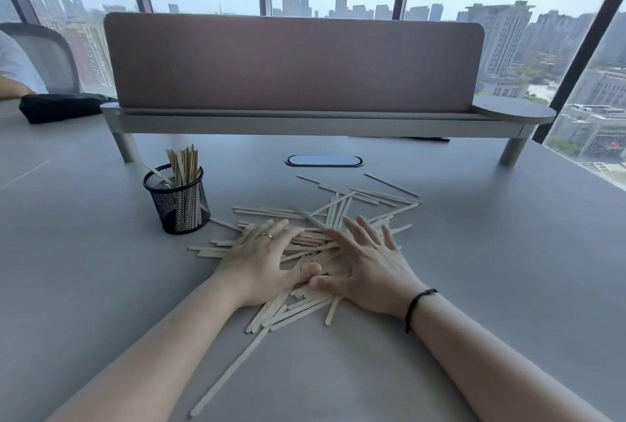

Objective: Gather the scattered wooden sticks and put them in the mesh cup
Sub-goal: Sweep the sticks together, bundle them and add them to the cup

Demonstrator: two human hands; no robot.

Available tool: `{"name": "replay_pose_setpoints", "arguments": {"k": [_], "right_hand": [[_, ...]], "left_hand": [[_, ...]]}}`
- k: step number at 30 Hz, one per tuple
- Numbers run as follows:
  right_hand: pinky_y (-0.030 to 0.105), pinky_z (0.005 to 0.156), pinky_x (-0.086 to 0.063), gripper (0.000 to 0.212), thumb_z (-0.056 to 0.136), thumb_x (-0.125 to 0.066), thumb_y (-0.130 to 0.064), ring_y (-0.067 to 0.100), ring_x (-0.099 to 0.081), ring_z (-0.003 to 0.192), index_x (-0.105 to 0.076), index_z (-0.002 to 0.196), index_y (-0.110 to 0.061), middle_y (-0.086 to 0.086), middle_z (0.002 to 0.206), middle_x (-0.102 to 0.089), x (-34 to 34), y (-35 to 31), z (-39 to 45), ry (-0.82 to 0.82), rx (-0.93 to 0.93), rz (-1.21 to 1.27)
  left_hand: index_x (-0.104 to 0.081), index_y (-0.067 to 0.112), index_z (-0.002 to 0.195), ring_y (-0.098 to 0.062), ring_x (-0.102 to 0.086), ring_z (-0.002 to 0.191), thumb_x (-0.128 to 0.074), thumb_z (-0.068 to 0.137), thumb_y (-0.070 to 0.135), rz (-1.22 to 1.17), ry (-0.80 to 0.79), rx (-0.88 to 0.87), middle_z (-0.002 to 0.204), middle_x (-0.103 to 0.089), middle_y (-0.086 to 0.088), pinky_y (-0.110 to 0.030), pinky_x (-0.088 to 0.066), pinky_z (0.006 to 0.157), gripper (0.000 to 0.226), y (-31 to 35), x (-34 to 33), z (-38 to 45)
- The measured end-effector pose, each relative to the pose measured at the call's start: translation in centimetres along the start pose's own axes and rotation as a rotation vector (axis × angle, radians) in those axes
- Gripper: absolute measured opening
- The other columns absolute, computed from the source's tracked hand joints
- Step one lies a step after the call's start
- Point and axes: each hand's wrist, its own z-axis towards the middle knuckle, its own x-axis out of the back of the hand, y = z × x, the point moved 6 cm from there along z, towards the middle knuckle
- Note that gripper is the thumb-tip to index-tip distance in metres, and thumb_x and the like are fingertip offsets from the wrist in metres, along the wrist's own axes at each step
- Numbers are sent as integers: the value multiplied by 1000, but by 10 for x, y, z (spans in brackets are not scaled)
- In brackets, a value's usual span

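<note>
Pale wooden sticks (359, 199) lie scattered in a loose pile across the middle of the grey table (508, 269). A black mesh cup (179, 204) stands upright to the left of the pile and holds a bundle of sticks. My left hand (261, 262) lies flat on the left part of the pile, fingers spread, a ring on one finger. My right hand (366, 265) rests flat on the right part, fingers spread. The two thumbs meet in the middle over the sticks. One long stick (230, 370) lies apart near the front by my left forearm.
A pink desk divider on a raised shelf (294, 62) crosses the table behind the pile. A cable port (324, 161) sits in the tabletop beyond the sticks. A black pouch (57, 108) and another person's arm are at the far left.
</note>
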Motion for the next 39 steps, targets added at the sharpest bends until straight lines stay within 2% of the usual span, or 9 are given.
{"name": "replay_pose_setpoints", "arguments": {"k": [4, 9, 14, 17, 20, 26, 30, 34, 39], "right_hand": [[50, 123, 3, 104, 60, -28, -100, 13, 4, 154, -21, 149, -47, -7, 166, -14, -4, -20, -6, 32, 152, -7], [43, 121, 14, 115, 52, -61, -92, 2, 20, 149, -15, 150, -52, -18, 165, 3, -2, -10, -16, -78, 287, 70], [45, 123, 7, 114, 54, -55, -96, 2, 15, 150, -21, 151, -47, -17, 166, -3, -1, 1, -3, -64, 150, 63], [45, 124, 5, 109, 54, -47, -99, 6, 4, 152, -31, 147, -45, -14, 165, -14, -3, -3, 5, -6, 110, 33], [46, 124, 3, 104, 54, -43, -101, 9, -1, 153, -36, 142, -46, -13, 163, -21, -4, -3, 9, 31, 86, 39], [46, 124, 3, 106, 54, -44, -100, 12, -3, 153, -35, 144, -45, -13, 162, -23, -2, 4, 13, 32, 39, 55], [39, 121, -3, 102, 58, -44, -98, 13, -19, 148, -37, 144, -43, -13, 153, -35, 1, 5, 15, 83, 20, 19], [35, 113, -27, 93, 55, -40, -101, 19, -43, 127, -45, 130, -47, -9, 124, -51, 3, 11, 23, 190, -30, 13], [35, 108, -33, 96, 52, -43, -101, 20, -45, 122, -46, 125, -39, -6, 124, -46, 13, 20, 25, 201, -47, 35]], "left_hand": [[-30, 41, 153, -12, -15, 154, -32, 80, 88, -35, 48, 8, 166, -25, 11, -37, -12, 124, 87, -3, 2, 0], [-43, 43, 146, -5, -33, 145, -41, 65, 97, -231, 72, -37, 154, -44, 17, -34, -24, 120, 98, -13, 15, -8], [-8, 72, 142, -4, 19, 151, -64, 40, 97, -151, -220, -116, 164, -1, 22, -46, 20, 121, 119, -22, 15, -22], [10, 65, 147, -9, 33, 148, -83, 36, 81, -50, -342, -38, 163, 18, 20, -47, 22, 120, 146, -30, 18, -29], [11, 57, 152, -8, 26, 151, -89, 40, 71, 25, -384, -12, 166, 18, 18, -42, 15, 122, 151, -33, 20, -32], [-31, 55, 148, 1, -36, 140, -85, 69, 57, -203, -149, 89, 152, -37, 26, -21, -29, 112, 95, -56, 41, -25], [-41, 56, 140, 3, -28, 146, -64, 96, 40, -242, -90, 26, 156, -28, 31, -25, -21, 120, 51, -54, 26, -15], [-42, 34, 150, -6, -24, 151, -46, 106, 24, -170, 19, -76, 155, -26, 26, -27, -14, 122, 45, -28, 13, 1], [-42, 34, 139, -16, -30, 149, -36, 97, 34, -104, 181, -50, 158, -39, 7, -42, -14, 124, 43, -19, 8, 11]]}}
